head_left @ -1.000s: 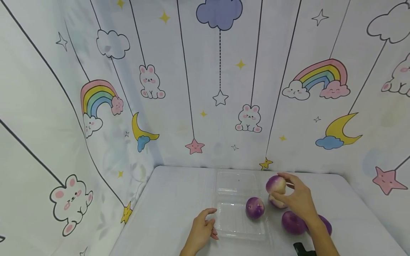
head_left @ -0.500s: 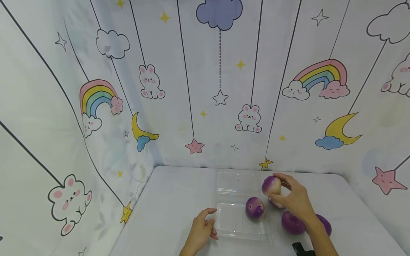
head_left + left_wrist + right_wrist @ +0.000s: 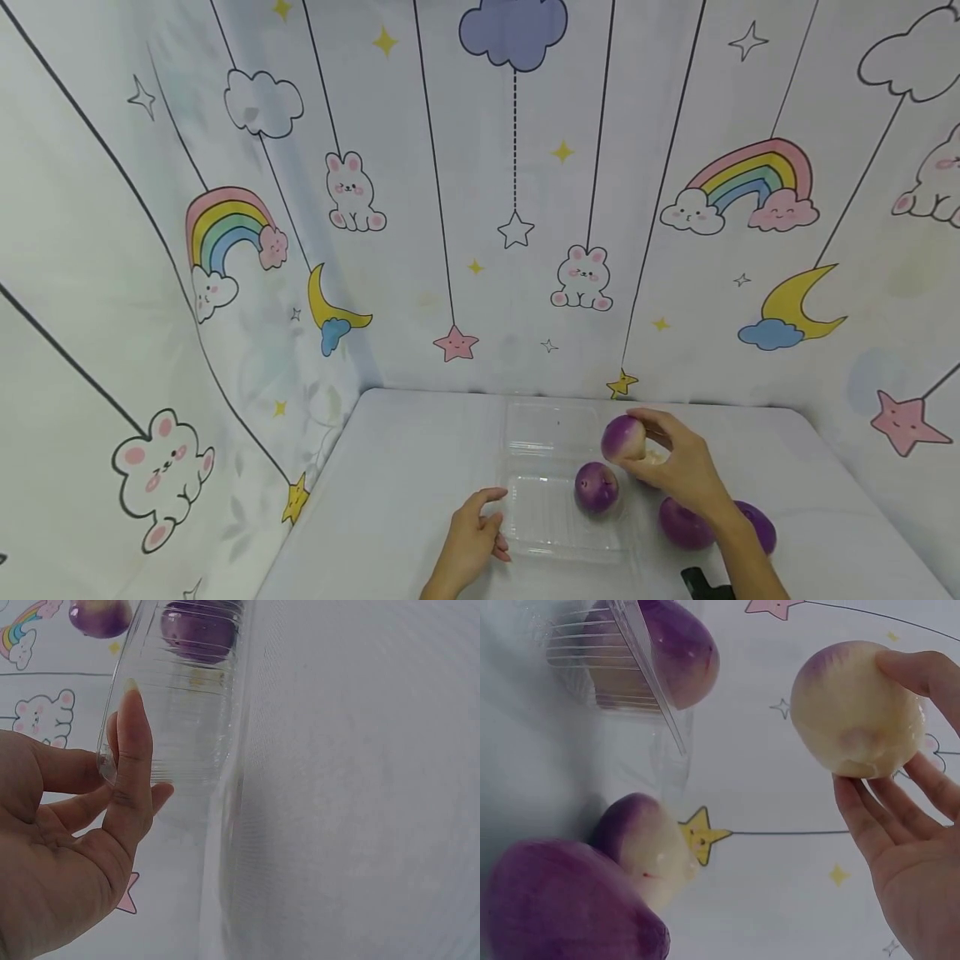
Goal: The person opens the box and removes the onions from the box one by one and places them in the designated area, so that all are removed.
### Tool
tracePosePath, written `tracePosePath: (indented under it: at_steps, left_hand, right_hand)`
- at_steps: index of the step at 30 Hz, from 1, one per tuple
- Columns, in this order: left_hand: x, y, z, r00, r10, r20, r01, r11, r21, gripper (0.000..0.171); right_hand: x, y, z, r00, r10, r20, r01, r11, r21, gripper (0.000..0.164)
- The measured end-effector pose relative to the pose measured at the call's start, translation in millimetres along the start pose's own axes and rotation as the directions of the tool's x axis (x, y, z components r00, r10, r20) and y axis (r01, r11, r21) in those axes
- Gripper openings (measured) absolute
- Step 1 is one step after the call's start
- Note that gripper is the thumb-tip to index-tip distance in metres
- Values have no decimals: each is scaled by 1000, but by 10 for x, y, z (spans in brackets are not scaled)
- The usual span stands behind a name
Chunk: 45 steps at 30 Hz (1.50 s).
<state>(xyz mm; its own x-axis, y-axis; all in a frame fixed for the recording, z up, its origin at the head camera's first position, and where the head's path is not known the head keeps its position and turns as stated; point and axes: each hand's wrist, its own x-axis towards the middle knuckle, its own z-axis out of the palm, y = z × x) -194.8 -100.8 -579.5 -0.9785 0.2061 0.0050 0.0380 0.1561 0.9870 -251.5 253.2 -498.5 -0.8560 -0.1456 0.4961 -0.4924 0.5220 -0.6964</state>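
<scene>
My right hand (image 3: 678, 462) grips a purple-and-cream turnip (image 3: 622, 439) between thumb and fingers, above the table at the right of a clear plastic box (image 3: 540, 525). The right wrist view shows the held turnip's pale underside clear of everything else. One purple turnip (image 3: 597, 487) sits inside the box, toward its right side. At the box's left edge is my left hand (image 3: 468, 542), fingers loosely bent. In the left wrist view a fingertip touches the corner of the box wall, while the thumb (image 3: 133, 727) stands in front of the plastic.
Behind the right hand lies another cream-and-purple turnip (image 3: 652, 851). A large purple bulb (image 3: 686, 523) and a second purple bulb (image 3: 757, 525) lie near the right forearm. The box's clear lid (image 3: 555, 429) lies folded open behind it. A printed curtain (image 3: 517, 317) borders the white table (image 3: 397, 483).
My right hand has moved left with the turnip, bringing it toward the box and turning its purple side more to the head view. The left hand and the box have stayed in place.
</scene>
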Motion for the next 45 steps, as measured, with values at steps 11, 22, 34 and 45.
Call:
tracePosePath:
  at_steps: [11,22,34,45]
  left_hand:
    - [-10,2,1,1000,10,-12,-10,1000,0,38]
    - [8,-22,-3,1000,11,-7,-11,1000,-7,38]
    - [15,-38,-5,1000,15,-5,-15,1000,-4,38]
    - [6,-41,-5,1000,12,-6,-12,1000,-4,38]
  right_hand:
    - [18,-29,65,998,32,53,-33,999,12,78]
    - [15,-40,210,996,-33,77,31,999,17,80]
    - [-7,1,325,992,9,129,-16,998,54,80]
    - [-23,40,463,989,-51,142,36,994,107,80]
